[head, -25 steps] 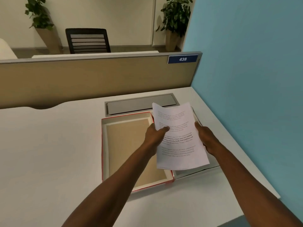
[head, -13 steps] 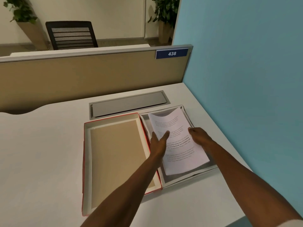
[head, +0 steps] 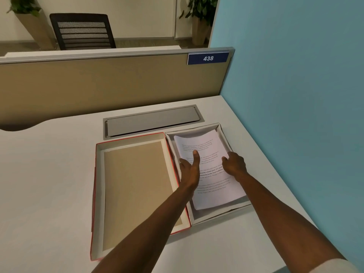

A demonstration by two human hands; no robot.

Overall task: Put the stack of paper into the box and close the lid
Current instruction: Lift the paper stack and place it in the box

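Holding stack of paper by both side edges: left hand grips left edge, thumb on top; right hand grips right edge. White printed sheets, far end curled up, lying inside grey box. Red-edged lid upturned just beside box, on white desk.

A small blue sign sits at the top right corner of the tan wall panel behind the surface, and it says "438" in white numbers. The top sheet of the stack of paper has lines of small black print, with a few darker, bolder lines near the middle. The print is too small and blurry to read for sure, though the bold part seems to have words like "slower pace" and "community bonds".
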